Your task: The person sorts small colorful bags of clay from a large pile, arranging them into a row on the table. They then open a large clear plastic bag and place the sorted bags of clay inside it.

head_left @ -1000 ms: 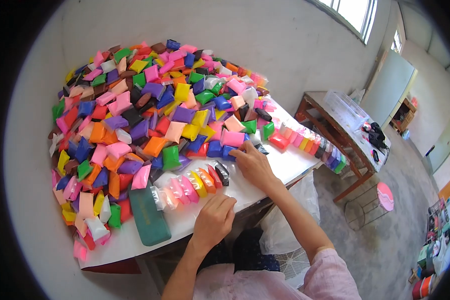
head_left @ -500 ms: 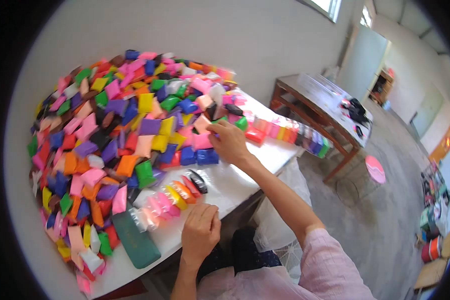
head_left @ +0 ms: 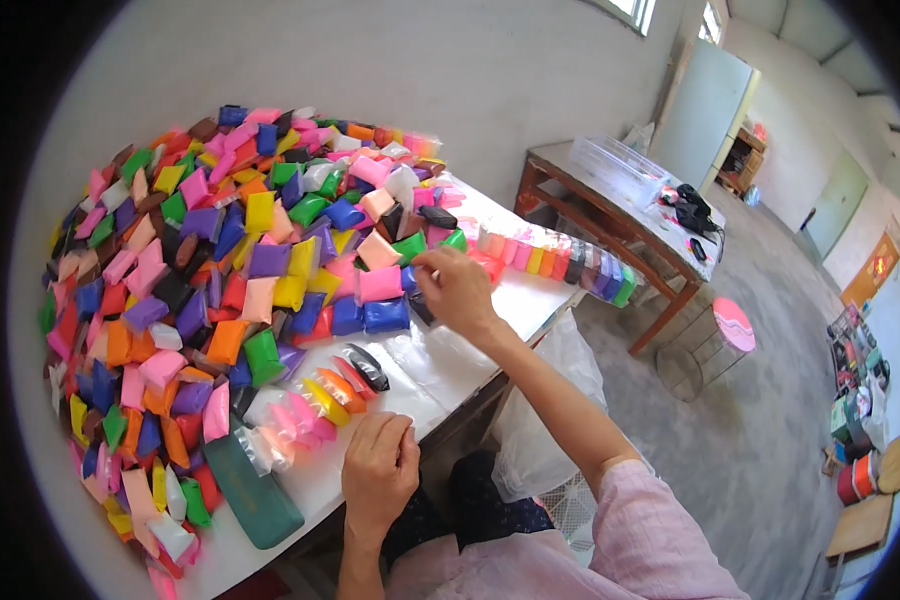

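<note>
My right hand (head_left: 455, 292) reaches over the near edge of a large heap of colored packets (head_left: 260, 260). Its thumb and fingers are bent together at a small blue packet (head_left: 409, 280), which is partly covered by them. Just left of those fingertips lies a pink packet (head_left: 379, 284). My left hand (head_left: 380, 470) is loosely closed at the front edge of the white table (head_left: 425, 360), nothing showing in it. Beyond it is a short overlapping row of packets in black, red, orange, yellow and pink, with a yellow packet (head_left: 326, 401) in the middle.
A green pouch (head_left: 253, 492) lies left of the short row. Another row of packets (head_left: 560, 265) extends to the table's right end. A white plastic bag (head_left: 550, 400) hangs by the edge. Farther right stand a wooden table (head_left: 660, 275) and a pink-topped stool (head_left: 733, 324).
My right hand has shifted slightly right from the pink packet, and the blue packet now shows at its fingertips. The view has turned slightly to the right. My left hand stays by the edge.
</note>
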Motion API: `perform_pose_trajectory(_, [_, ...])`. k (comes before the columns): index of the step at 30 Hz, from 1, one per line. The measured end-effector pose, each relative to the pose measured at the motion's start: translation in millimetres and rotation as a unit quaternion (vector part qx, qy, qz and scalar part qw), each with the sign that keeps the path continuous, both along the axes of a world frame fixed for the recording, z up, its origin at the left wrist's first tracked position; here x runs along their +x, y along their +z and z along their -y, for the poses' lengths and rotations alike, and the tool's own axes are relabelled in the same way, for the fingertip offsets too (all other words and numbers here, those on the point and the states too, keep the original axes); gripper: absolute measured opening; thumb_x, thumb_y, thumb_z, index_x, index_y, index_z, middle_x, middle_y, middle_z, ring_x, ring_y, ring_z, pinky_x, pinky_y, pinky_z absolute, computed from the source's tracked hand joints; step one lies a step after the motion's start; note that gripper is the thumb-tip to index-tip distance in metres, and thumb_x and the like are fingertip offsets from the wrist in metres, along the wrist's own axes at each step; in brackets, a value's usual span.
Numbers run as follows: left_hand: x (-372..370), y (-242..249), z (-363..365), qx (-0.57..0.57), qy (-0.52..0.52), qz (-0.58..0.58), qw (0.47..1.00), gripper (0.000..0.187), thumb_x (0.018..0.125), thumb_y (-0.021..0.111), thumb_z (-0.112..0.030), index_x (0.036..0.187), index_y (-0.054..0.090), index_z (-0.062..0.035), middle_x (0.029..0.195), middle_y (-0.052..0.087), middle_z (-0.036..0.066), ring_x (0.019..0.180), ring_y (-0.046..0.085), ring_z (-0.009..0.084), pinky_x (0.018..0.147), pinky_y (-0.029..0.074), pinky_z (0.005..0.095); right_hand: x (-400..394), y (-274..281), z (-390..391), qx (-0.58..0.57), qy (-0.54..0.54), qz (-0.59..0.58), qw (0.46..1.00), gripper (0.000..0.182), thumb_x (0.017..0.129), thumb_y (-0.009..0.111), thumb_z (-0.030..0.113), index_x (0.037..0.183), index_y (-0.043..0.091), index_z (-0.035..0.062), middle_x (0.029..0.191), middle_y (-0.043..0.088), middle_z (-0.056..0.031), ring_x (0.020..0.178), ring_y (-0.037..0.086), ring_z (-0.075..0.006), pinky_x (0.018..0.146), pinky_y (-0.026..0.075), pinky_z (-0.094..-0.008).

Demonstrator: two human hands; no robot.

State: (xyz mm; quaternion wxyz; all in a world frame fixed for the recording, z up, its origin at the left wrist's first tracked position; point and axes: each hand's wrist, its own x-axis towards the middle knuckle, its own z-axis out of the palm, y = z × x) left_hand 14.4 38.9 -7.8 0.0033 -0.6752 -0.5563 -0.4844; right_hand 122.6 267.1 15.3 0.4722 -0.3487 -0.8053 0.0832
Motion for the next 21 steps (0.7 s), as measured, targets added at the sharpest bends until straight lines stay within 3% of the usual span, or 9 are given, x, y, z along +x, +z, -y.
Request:
perform_pose_trajectory(5, [-0.4, -1.2, -1.6, 0.004, 0.002, 0.016, 1.000, 0.014, 0.078, 0.064, 0.003, 0.092, 0.063, 0.0015, 0.088, 0.062, 0.014, 0.079, 0.060, 0.0328, 0.070, 0.048, 0.0386, -7.0, 6.7, -36.8, -0.050, -0.044, 0.007, 0.998, 0.019, 0.083, 0.063, 0.018, 0.096, 0.068, 0.0055, 0.091, 0.064, -0.0155, 0.084, 0.065, -0.0339, 0.075, 0.051, -0.0460])
perform_pose_trajectory(8, [-1.1, 0.0, -2.7, 0.018, 0.003, 0.002, 1.000, 0.013, 0.078, 0.065, 0.003, 0.090, 0.062, 0.0013, 0.087, 0.062, 0.015, 0.079, 0.060, 0.0333, 0.071, 0.049, 0.0393, -14.1, 12.6, -45.4, 0.001, -0.061, 0.027, 0.998, 0.019, 0.083, 0.062, 0.018, 0.096, 0.068, 0.0050, 0.093, 0.065, -0.0174, 0.088, 0.064, -0.0352, 0.078, 0.051, -0.0465])
perform_pose_trajectory(12, [-1.5, -1.0, -4.1, 0.026, 0.004, -0.008, 1.000, 0.012, 0.078, 0.065, 0.001, 0.089, 0.062, 0.0004, 0.085, 0.061, 0.014, 0.080, 0.061, 0.0334, 0.072, 0.050, 0.0398, -18.3, 12.3, -56.1, -0.026, -0.088, 0.013, 0.996, 0.021, 0.086, 0.061, 0.019, 0.099, 0.066, 0.0031, 0.098, 0.064, -0.0168, 0.092, 0.065, -0.0344, 0.081, 0.050, -0.0461])
perform_pose_trajectory(21, [-0.8, -2.5, -5.2, 0.021, 0.016, -0.055, 0.998, 0.011, 0.079, 0.064, -0.005, 0.088, 0.057, -0.0016, 0.083, 0.056, 0.013, 0.080, 0.060, 0.0301, 0.074, 0.050, 0.0386, -55.7, 13.8, -70.7, 0.037, -0.206, 0.151, 0.966, 0.033, 0.080, 0.064, 0.032, 0.092, 0.066, 0.0015, 0.089, 0.066, -0.0169, 0.087, 0.067, -0.0346, 0.073, 0.052, -0.0467])
